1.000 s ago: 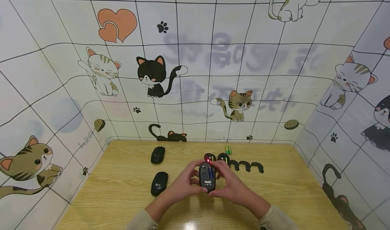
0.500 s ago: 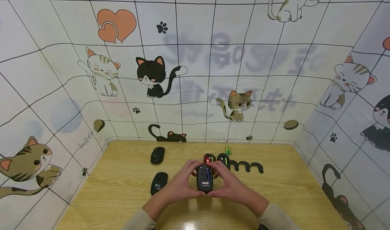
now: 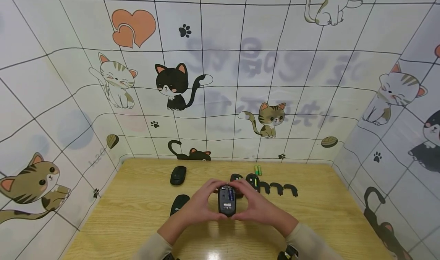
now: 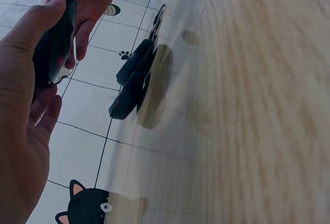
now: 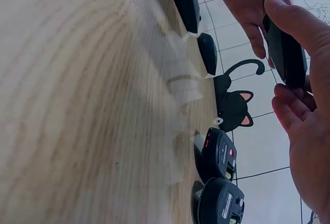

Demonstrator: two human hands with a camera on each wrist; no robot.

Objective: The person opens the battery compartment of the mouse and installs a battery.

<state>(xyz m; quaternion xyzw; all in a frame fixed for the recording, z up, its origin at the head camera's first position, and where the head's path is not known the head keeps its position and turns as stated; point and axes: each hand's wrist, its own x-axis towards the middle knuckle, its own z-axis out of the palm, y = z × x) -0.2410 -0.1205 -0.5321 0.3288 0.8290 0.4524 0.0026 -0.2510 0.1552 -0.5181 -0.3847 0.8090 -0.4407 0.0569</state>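
Observation:
A black computer mouse (image 3: 227, 203) is held up between both hands above the table, its underside facing the head camera. Its battery compartment lies uncovered, with blue battery (image 3: 231, 193) visible inside. My left hand (image 3: 203, 206) grips it by the left side, fingers at the far end and thumb at the near end. From the other side, my right hand (image 3: 256, 206) holds it in the same way. Both wrist views show the mouse (image 4: 55, 48) edge-on between the fingers and thumbs. Just behind the hands, two overturned mice lie on the table, one (image 3: 253, 180) showing a green battery.
Two upright black mice stand at the left, one farther back (image 3: 178, 175) and one nearer (image 3: 178, 203), partly behind the left hand. Several curved black battery covers (image 3: 276, 187) lie at the right. Two green batteries (image 3: 258, 170) lie near the table's back edge.
Both hands have shifted slightly left with the mouse. A red light seen behind the fingers in the earlier head frames no longer shows there.

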